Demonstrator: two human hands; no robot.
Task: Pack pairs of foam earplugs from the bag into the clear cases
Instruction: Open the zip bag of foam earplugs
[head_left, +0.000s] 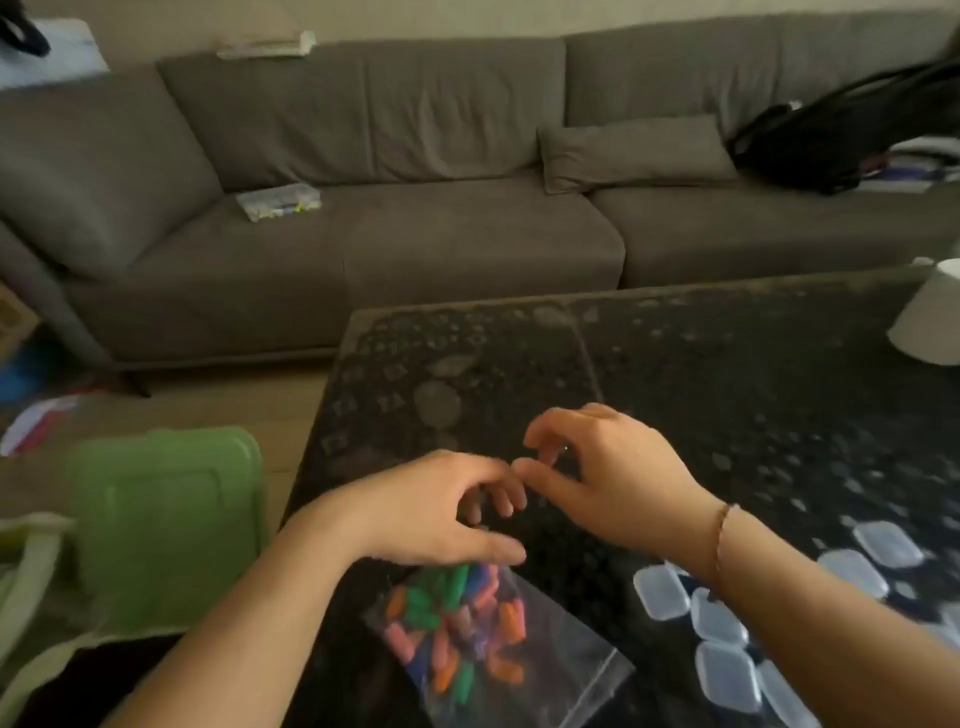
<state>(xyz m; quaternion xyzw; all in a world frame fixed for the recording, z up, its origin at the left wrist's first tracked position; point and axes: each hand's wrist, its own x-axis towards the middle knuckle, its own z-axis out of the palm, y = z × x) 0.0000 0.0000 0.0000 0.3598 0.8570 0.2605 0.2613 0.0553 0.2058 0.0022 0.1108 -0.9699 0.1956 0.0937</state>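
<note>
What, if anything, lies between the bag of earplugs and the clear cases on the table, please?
Only the right forearm crosses above that stretch. The bag of earplugs lies near the front edge of the dark table, the clear cases sit just to its right, and the tabletop between them looks bare.

Both curled hands — left hand (436, 512), right hand (608, 467) — meet above the earplug bag (483, 639); clear cases (727, 670) beside
</note>
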